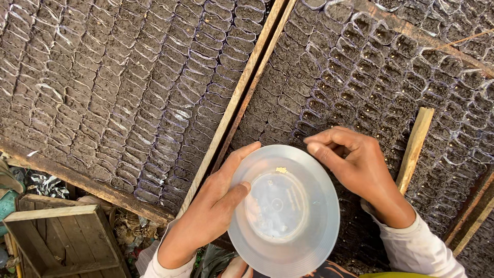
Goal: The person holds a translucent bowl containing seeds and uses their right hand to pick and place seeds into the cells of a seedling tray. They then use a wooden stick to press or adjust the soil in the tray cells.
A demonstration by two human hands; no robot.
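Observation:
My left hand (213, 203) grips the rim of a clear plastic bowl (285, 219), thumb over the edge and fingers underneath. One small yellowish seed (281, 169) lies inside the bowl near its far rim. My right hand (352, 164) hovers just past the bowl's far edge, fingers pinched together over the soil-filled plastic nursery bags (334, 82). Whether something sits between the fingertips cannot be made out.
Two beds of dark soil-filled bags (128, 87) are split by wooden slats (242, 98). A short wooden stick (414, 146) lies on the right bed. A wooden crate (56, 239) stands at lower left beside debris.

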